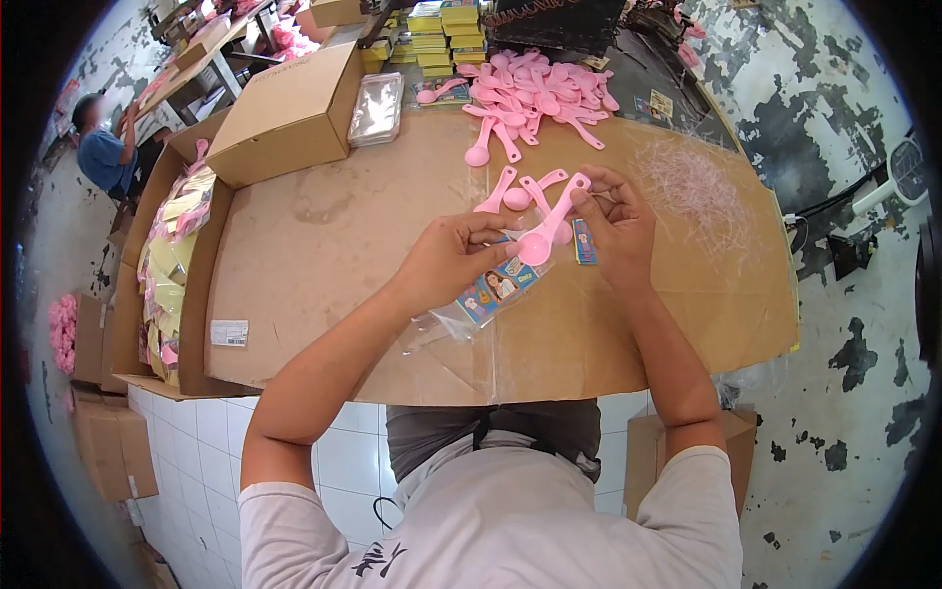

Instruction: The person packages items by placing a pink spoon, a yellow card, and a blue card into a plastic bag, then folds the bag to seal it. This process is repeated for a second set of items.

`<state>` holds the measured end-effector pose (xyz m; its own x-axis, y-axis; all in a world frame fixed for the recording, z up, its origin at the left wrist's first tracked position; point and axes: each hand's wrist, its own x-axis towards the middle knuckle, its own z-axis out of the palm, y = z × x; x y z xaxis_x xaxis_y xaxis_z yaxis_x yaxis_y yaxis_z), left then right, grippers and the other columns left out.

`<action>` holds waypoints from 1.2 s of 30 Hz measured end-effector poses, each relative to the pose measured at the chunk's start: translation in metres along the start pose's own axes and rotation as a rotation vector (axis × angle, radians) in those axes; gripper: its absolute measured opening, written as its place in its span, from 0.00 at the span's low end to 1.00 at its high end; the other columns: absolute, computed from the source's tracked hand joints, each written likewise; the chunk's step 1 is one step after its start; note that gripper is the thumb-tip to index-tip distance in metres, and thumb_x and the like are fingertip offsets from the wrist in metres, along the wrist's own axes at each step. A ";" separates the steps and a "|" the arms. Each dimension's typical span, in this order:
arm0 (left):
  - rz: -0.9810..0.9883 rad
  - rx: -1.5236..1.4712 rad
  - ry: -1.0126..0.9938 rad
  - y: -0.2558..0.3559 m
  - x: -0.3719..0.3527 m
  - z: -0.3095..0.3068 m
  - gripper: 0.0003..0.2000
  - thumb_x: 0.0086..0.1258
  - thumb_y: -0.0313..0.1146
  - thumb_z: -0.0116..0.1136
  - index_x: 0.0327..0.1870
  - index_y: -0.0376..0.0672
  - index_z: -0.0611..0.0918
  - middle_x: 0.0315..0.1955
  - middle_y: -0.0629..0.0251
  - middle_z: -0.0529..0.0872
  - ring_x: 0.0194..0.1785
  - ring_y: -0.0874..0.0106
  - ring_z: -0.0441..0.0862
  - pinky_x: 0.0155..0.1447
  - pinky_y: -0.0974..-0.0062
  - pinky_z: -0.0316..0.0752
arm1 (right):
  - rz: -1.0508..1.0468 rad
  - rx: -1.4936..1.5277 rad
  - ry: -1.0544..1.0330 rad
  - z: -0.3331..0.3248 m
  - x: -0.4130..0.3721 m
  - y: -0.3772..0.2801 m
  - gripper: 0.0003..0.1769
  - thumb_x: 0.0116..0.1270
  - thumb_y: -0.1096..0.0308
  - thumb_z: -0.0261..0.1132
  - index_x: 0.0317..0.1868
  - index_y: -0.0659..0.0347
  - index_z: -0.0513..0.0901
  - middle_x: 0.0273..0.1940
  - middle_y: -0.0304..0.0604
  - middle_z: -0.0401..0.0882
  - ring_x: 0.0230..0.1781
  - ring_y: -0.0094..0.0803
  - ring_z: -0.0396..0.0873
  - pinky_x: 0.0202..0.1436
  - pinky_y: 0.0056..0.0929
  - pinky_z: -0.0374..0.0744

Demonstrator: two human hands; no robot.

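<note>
A sheet of brown cardboard (314, 294) covers the worktable, with white floor tiles (206, 432) below its near edge and a wall or floor of flaking paint at the right. Over the middle of the sheet is a pink measuring spoon (555, 222), tilted, its bowl toward the left and its handle rising to the right. The right hand (620, 221) pinches the handle's end between thumb and fingers. The left hand (446, 257) is closed on the upper part of a clear bag (442, 322), fingertips beside the spoon's bowl; whether the bowl is inside the bag cannot be told. A printed blue card (498, 287) shows through the bag.

Just beyond the hands lie a few loose pink spoons (497, 188), and a smaller blue card (585, 243) is beside the right hand. Farther out, a large heap of pink spoons (545, 86) sits near stacked yellow-edged cards (432, 39). Tangled clear strips (699, 187) spread at the right. At the left, a pack of clear bags (377, 110) touches a closed carton (285, 113), near an open box (218, 285) of filled packets. Another person (106, 162) sits beyond.
</note>
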<state>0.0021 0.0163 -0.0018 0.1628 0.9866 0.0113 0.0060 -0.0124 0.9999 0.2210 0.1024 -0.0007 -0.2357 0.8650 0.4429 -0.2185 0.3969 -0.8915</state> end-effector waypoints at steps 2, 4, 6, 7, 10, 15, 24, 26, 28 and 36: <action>0.013 -0.017 0.006 0.001 0.000 0.001 0.17 0.77 0.28 0.64 0.63 0.30 0.82 0.45 0.60 0.92 0.46 0.80 0.87 0.49 0.79 0.82 | 0.029 0.002 -0.003 0.002 -0.004 -0.003 0.15 0.74 0.76 0.69 0.59 0.67 0.81 0.49 0.41 0.84 0.45 0.26 0.87 0.47 0.24 0.87; 0.055 -0.043 0.023 0.002 0.000 0.002 0.18 0.78 0.28 0.64 0.64 0.29 0.81 0.46 0.60 0.91 0.47 0.81 0.87 0.50 0.79 0.82 | 0.088 0.003 -0.033 0.005 -0.009 -0.009 0.14 0.74 0.76 0.69 0.58 0.67 0.82 0.51 0.42 0.84 0.50 0.28 0.86 0.51 0.25 0.86; 0.034 -0.139 0.000 0.006 -0.002 0.002 0.19 0.78 0.29 0.65 0.64 0.29 0.81 0.47 0.60 0.92 0.47 0.80 0.87 0.50 0.79 0.82 | -0.035 -0.080 -0.255 -0.002 -0.007 0.000 0.15 0.75 0.78 0.66 0.59 0.66 0.81 0.53 0.43 0.83 0.57 0.29 0.83 0.56 0.29 0.83; 0.021 -0.186 -0.012 0.008 -0.003 0.001 0.19 0.78 0.30 0.65 0.65 0.29 0.81 0.47 0.60 0.92 0.47 0.80 0.87 0.51 0.79 0.82 | -0.095 -0.120 -0.366 0.000 -0.006 -0.002 0.15 0.75 0.79 0.64 0.60 0.66 0.80 0.55 0.43 0.83 0.61 0.29 0.81 0.59 0.30 0.82; -0.042 -0.223 -0.032 0.012 -0.003 -0.001 0.19 0.78 0.28 0.63 0.67 0.31 0.79 0.48 0.60 0.92 0.49 0.79 0.87 0.53 0.80 0.83 | 0.116 -0.158 -0.413 0.000 -0.007 -0.021 0.18 0.74 0.82 0.60 0.61 0.63 0.81 0.61 0.43 0.80 0.65 0.30 0.77 0.64 0.35 0.78; -0.022 -0.223 -0.094 0.013 -0.004 -0.001 0.20 0.79 0.29 0.62 0.68 0.32 0.78 0.47 0.60 0.92 0.48 0.77 0.88 0.54 0.78 0.83 | -0.065 0.011 -0.438 0.005 0.004 -0.025 0.18 0.70 0.83 0.61 0.58 0.61 0.84 0.66 0.44 0.76 0.63 0.34 0.78 0.65 0.39 0.77; 0.232 -0.170 -0.037 0.016 -0.008 0.005 0.23 0.78 0.28 0.62 0.71 0.36 0.74 0.65 0.60 0.83 0.67 0.74 0.80 0.64 0.73 0.80 | -0.630 -0.822 -0.653 0.015 0.018 -0.136 0.11 0.61 0.76 0.72 0.44 0.59 0.86 0.56 0.43 0.80 0.63 0.43 0.77 0.64 0.41 0.77; 0.340 -0.041 -0.009 0.019 -0.009 0.006 0.24 0.76 0.26 0.62 0.72 0.39 0.74 0.67 0.61 0.82 0.70 0.72 0.78 0.66 0.71 0.78 | -0.719 -1.043 -0.628 0.017 0.020 -0.152 0.08 0.61 0.75 0.72 0.41 0.59 0.85 0.53 0.41 0.81 0.60 0.43 0.78 0.61 0.41 0.78; 0.493 0.098 -0.017 0.020 -0.012 0.006 0.26 0.74 0.24 0.62 0.72 0.41 0.74 0.67 0.62 0.82 0.72 0.71 0.76 0.68 0.69 0.76 | -0.799 -1.172 -0.557 0.019 0.025 -0.156 0.06 0.61 0.73 0.71 0.39 0.60 0.84 0.51 0.40 0.82 0.56 0.41 0.80 0.58 0.40 0.78; 0.487 0.213 -0.018 0.036 -0.025 0.016 0.28 0.73 0.23 0.67 0.74 0.37 0.73 0.67 0.58 0.82 0.71 0.67 0.78 0.77 0.63 0.69 | -0.288 -0.865 -0.625 0.022 0.017 -0.146 0.10 0.64 0.73 0.71 0.46 0.64 0.86 0.36 0.48 0.85 0.38 0.41 0.86 0.43 0.36 0.82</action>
<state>0.0143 -0.0111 0.0341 0.2132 0.8557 0.4716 0.1261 -0.5027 0.8552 0.2276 0.0522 0.1390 -0.7724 0.4954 0.3974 0.3369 0.8501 -0.4048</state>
